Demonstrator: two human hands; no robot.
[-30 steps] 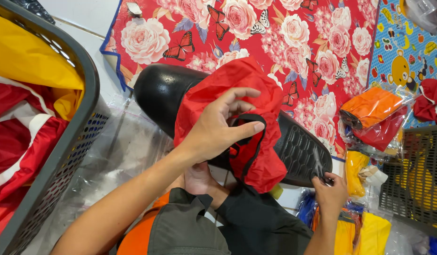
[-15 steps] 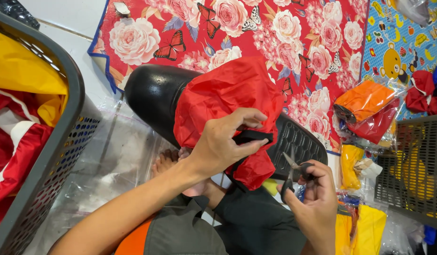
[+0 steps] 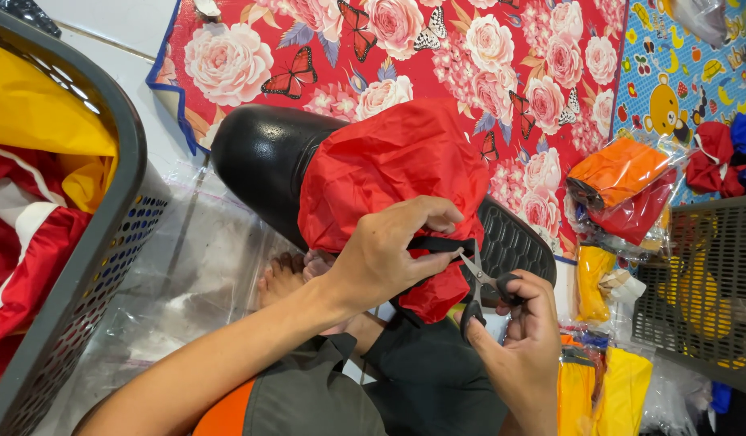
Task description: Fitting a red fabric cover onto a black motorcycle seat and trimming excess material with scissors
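the left hand (image 3: pixel 381 262) pinches a black strap (image 3: pixel 437 242) on the soft, light red cover (image 3: pixel 389 173); the right hand (image 3: pixel 522 335) grips small scissors (image 3: pixel 476 287) at the strap.

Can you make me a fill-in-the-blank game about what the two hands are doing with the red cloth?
1. The right hand holds small black-handled ____ at a black strap.
2. The left hand pinches that strap on the crinkly ____ fabric cover.
3. The cover sits over a shiny ____ seat-shaped form.
4. The grey plastic basket stands on the person's ____ side.

Missing words: scissors, red, black, left
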